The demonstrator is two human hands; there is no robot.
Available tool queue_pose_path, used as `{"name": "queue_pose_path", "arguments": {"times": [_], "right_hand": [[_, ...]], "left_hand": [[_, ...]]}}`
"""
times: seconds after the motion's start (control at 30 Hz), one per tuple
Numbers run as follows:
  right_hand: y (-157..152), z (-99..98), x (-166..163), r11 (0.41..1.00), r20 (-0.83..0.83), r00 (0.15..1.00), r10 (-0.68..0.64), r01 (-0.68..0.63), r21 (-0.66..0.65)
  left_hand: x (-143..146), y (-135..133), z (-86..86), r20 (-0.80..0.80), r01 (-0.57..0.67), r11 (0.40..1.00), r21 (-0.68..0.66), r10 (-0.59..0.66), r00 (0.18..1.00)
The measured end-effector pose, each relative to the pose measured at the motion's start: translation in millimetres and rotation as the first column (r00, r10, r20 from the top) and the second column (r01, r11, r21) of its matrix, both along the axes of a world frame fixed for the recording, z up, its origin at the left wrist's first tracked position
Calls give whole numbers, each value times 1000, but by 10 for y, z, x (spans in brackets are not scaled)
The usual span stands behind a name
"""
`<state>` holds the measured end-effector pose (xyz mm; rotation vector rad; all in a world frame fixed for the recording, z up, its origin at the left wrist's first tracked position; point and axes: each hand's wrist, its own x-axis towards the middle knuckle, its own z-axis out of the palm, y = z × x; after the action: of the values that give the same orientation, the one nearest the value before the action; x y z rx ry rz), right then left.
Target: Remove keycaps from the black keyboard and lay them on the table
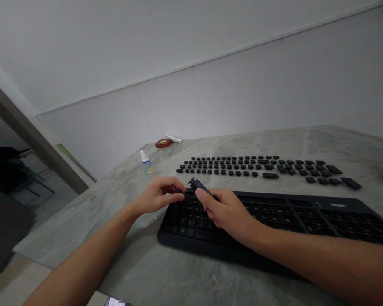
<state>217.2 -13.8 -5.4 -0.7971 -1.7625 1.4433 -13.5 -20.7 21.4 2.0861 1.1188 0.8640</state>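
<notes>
A black keyboard (207, 244) lies on the table in front of me. Keycaps (181, 230) sit on its left end, while bare key sockets show over much of the middle and right. My left hand (161, 193) is at the keyboard's upper left corner, thumb and fingers pinched together. Something small and dark shows between them, too hidden to name. Close beside it, my right hand (225, 212) grips a black tool with a notched tip (196, 184) over the keyboard, its tip pointing up and left. The right wrist covers part of the keys.
Loose black keycaps (223, 171) lie in rows behind the keyboard, with larger ones (351, 183) to the right. A small white bottle (147, 162) and a reddish-brown case (163, 143) stand farther back on the grey table (121, 182). A wall (230, 102) borders the table behind.
</notes>
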Motion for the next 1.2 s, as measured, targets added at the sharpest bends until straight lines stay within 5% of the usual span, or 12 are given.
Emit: {"name": "queue_pose_path", "arguments": {"times": [0.13,0.37,0.53,0.7,1.03,1.2], "right_hand": [[57,-22,-8,994,-20,999,-38,36,-102],[73,19,10,971,-60,995,-81,65,-231],[79,5,31,991,-22,995,-100,97,-87],[51,21,67,992,35,996,-84,80,102],[23,85,115,922,169,966,-194,120,369],[0,67,126,902,289,941,-179,39,431]], "left_hand": [[16,31,-70,147,-30,989,-148,52,988],[14,95,-92,271,-28,987,-159,70,960],[-43,127,-75,112,-105,978,-180,127,986],[-117,127,-44,-72,-119,992,-50,115,991],[-88,22,51,-281,120,990,72,-96,955],[-64,-2,90,-399,246,965,96,-189,897]]}}
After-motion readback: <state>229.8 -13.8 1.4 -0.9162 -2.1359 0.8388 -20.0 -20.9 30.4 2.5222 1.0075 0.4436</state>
